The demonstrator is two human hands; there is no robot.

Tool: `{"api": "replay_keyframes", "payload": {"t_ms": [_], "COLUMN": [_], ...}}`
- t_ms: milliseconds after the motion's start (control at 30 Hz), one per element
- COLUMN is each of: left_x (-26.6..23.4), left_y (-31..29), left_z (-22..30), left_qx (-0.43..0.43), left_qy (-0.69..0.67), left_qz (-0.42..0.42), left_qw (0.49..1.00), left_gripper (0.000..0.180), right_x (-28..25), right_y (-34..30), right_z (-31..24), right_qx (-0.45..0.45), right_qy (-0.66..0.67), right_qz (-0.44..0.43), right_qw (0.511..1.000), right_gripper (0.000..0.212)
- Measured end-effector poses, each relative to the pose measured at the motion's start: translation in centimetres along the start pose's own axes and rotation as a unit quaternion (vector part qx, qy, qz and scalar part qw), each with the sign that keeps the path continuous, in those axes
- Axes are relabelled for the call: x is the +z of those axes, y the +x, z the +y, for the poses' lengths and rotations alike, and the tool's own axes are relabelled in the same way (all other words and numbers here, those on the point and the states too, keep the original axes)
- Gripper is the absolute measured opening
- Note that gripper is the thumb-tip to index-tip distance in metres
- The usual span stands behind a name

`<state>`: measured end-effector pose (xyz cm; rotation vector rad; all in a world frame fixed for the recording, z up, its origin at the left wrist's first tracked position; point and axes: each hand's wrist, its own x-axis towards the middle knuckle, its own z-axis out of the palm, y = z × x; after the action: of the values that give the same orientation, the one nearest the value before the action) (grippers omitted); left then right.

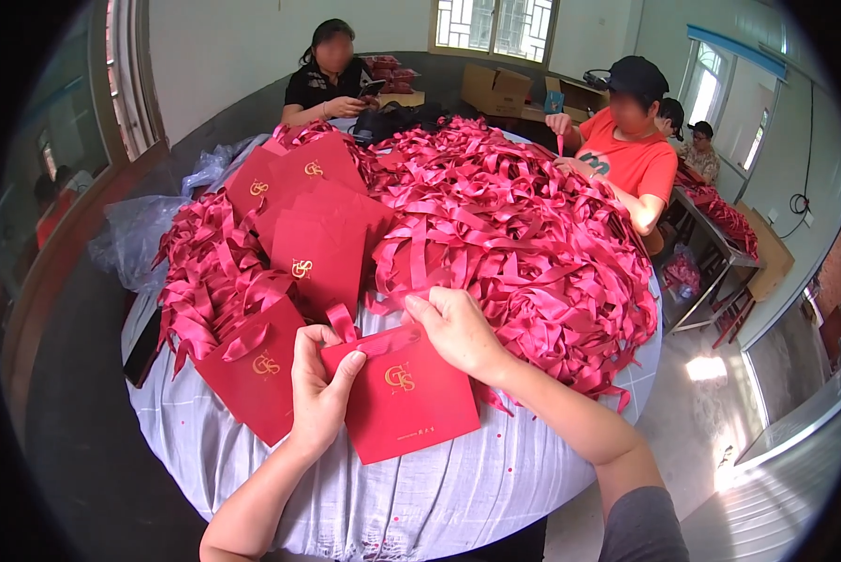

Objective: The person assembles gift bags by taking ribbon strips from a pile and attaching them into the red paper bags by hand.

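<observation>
A flat red paper gift bag (416, 398) with a gold emblem is in front of me, above the cloth-covered table. My left hand (317, 401) grips its upper left corner, thumb on the front and fingers behind. At the bag's top right, my right hand (458, 335) pinches a shiny pinkish-red ribbon (380, 345) that runs along the top edge; the fingertips partly hide it. Another red bag (252, 370) lies left of my left hand, beside a row of bags with ribbon handles (210, 272). Beyond my hands are more stacked red bags (322, 248).
A large heap of ribbon-handled bags (523, 234) covers the table's right and far side. Pale patterned cloth (439, 487) covers the near edge. Clear plastic (144, 225) hangs at the left. A person in orange (631, 155) handles ribbon; another (331, 84) holds a phone.
</observation>
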<state>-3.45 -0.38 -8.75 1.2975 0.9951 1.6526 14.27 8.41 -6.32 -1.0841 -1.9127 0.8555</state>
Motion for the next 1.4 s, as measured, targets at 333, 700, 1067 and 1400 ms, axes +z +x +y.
{"api": "replay_keyframes", "payload": {"t_ms": [333, 700, 1067, 1400], "left_x": [0.0, -1.5, -3.1, -2.1], "left_y": [-1.2, 1.0, 2.4, 2.7], "left_z": [-1.2, 1.3, 0.5, 1.0], "left_qx": [-0.078, -0.179, -0.039, -0.036], "left_qy": [-0.09, -0.195, -0.292, -0.286], "left_qz": [0.027, -0.084, -0.022, -0.084], "left_qw": [0.992, 0.961, 0.955, 0.954], "left_gripper": [0.021, 0.038, 0.023, 0.032], "right_x": [-0.1, -1.3, -0.8, -1.4], "right_y": [-0.8, -0.7, -0.4, -0.9], "right_z": [-0.6, -2.3, -0.6, -0.9], "right_qx": [-0.05, -0.135, -0.164, -0.101], "right_qy": [-0.025, -0.044, -0.022, 0.01], "right_qz": [0.033, -0.062, -0.084, -0.063], "right_qw": [0.998, 0.988, 0.983, 0.993], "right_gripper": [0.033, 0.036, 0.03, 0.031]}}
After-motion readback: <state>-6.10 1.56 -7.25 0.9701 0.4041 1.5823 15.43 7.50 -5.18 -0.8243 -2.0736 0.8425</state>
